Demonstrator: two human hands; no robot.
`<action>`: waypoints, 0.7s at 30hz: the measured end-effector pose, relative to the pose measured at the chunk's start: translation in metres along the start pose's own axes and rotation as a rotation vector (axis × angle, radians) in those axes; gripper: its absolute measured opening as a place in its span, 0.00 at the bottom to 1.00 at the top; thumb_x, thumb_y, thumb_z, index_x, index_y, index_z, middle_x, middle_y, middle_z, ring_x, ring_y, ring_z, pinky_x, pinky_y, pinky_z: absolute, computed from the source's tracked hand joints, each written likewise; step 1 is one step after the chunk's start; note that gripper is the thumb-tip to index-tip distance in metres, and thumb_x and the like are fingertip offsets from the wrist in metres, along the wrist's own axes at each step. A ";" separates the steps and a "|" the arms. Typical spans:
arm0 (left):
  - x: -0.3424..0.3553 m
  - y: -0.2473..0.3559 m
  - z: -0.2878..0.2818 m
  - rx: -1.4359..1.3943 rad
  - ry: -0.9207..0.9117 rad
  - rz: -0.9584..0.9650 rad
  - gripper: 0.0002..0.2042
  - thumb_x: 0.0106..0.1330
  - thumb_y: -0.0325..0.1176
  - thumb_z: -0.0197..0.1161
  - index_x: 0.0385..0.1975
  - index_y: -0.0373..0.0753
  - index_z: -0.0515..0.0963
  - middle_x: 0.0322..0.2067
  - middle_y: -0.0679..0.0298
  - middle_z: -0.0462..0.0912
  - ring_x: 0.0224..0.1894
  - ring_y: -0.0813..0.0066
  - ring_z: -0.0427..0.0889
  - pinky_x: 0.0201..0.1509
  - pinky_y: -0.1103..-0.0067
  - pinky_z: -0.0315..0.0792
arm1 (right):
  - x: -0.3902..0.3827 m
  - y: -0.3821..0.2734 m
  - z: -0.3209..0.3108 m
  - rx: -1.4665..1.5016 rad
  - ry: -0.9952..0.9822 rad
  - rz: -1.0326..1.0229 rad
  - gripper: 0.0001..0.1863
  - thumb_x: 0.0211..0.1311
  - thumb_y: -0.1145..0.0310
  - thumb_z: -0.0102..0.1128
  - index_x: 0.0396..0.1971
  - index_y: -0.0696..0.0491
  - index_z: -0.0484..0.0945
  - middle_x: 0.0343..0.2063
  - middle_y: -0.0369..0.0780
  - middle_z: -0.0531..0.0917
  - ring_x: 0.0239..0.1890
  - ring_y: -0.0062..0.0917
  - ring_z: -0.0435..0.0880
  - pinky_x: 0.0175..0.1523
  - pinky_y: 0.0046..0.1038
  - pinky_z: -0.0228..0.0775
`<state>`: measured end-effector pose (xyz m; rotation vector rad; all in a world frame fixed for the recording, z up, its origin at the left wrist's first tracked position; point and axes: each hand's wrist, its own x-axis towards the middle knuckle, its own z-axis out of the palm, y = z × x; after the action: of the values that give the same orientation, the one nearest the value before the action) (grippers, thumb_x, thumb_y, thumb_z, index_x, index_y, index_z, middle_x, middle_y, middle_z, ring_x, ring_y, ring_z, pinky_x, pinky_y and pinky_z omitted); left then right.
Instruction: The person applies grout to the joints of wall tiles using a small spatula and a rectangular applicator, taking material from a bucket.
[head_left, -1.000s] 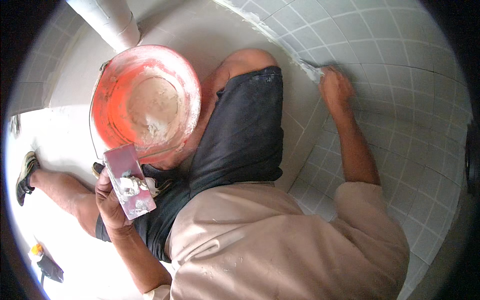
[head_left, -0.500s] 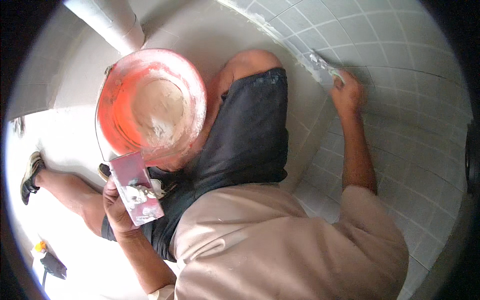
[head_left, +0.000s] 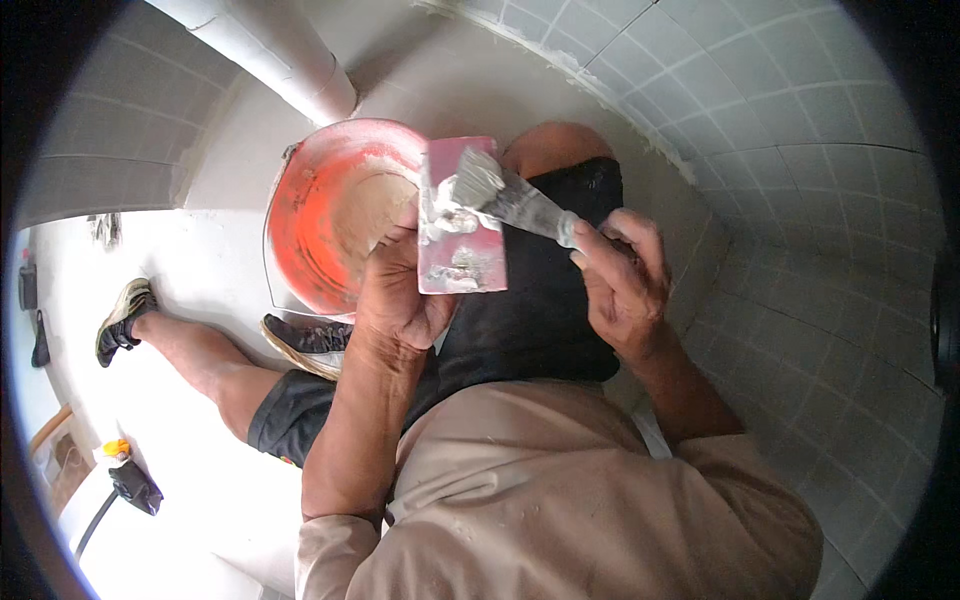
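The person's left hand (head_left: 400, 295) has its grip clamped on a pink rectangular board (head_left: 467, 242), held up over the lap, most of those fingers being out of my sight behind it. Patches of whitish paste (head_left: 447, 215) cling to its face. The right hand (head_left: 625, 285) has its grip wrapped round the handle of a putty knife (head_left: 535, 210), and the blade slants up to the left across the board's edge, its end loaded with greyish paste (whether it truly presses on the board, I can't tell from here). Just to the left of the board is an orange-red bucket (head_left: 308, 220), its rim smeared pale, with a beige mix (head_left: 372, 213) inside. Past that is a white pipe (head_left: 275, 55). A grey tiled wall (head_left: 770, 110) curves round on the right, near the putty knife but apart from it.
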<state>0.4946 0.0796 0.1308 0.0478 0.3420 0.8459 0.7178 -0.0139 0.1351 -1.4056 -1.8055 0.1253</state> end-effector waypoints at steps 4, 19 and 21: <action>-0.008 0.031 -0.030 0.105 0.016 0.139 0.22 0.70 0.35 0.54 0.61 0.32 0.67 0.54 0.53 0.78 0.53 0.61 0.81 0.59 0.66 0.77 | -0.030 0.029 -0.027 -0.124 0.050 0.095 0.18 0.62 0.73 0.61 0.53 0.54 0.77 0.43 0.45 0.77 0.43 0.36 0.78 0.48 0.38 0.73; -0.102 0.054 -0.055 0.151 0.164 0.139 0.29 0.64 0.40 0.54 0.63 0.29 0.63 0.59 0.44 0.71 0.62 0.50 0.72 0.64 0.58 0.70 | -0.051 0.215 0.057 -0.205 0.315 0.825 0.21 0.56 0.79 0.60 0.51 0.56 0.75 0.48 0.49 0.78 0.52 0.45 0.78 0.57 0.39 0.70; -0.109 0.050 -0.058 0.185 0.190 0.182 0.29 0.67 0.40 0.54 0.64 0.30 0.62 0.59 0.43 0.71 0.61 0.49 0.73 0.63 0.58 0.71 | -0.062 0.213 0.054 -0.239 0.363 0.821 0.20 0.56 0.78 0.61 0.51 0.56 0.75 0.48 0.49 0.78 0.52 0.44 0.78 0.57 0.39 0.70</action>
<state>0.3737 0.0268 0.1145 0.1735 0.6015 0.9998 0.8478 0.0336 -0.0469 -2.1150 -0.8913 0.0683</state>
